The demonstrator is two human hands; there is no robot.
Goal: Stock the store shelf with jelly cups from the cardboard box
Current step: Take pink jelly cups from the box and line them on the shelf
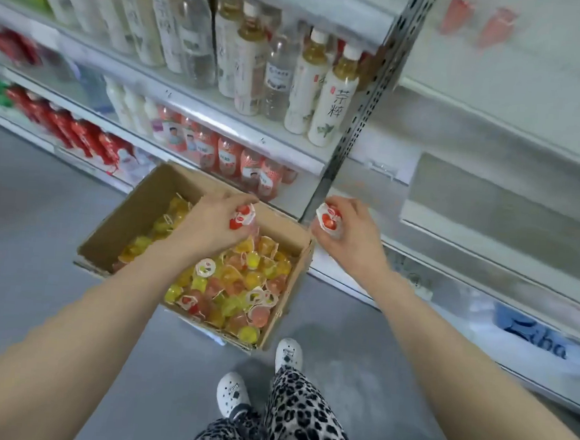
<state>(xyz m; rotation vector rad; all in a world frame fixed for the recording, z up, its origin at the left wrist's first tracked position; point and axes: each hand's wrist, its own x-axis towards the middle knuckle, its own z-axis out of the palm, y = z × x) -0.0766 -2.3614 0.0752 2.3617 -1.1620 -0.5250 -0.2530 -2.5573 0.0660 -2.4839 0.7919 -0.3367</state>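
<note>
Head view: left hand [209, 226] and right hand [349, 231] each grasp 1 red-lidded jelly cup [243, 216] above the cardboard box [127, 222]. Carry both level to the bare shelf [488, 213], setting them upright.

Both bare forearms stretch forward and down, the left hand [209, 224] curling its fingers round a jelly cup [243, 216] and the right hand [353, 231] gripping a second jelly cup [328, 220] level with it.
</note>
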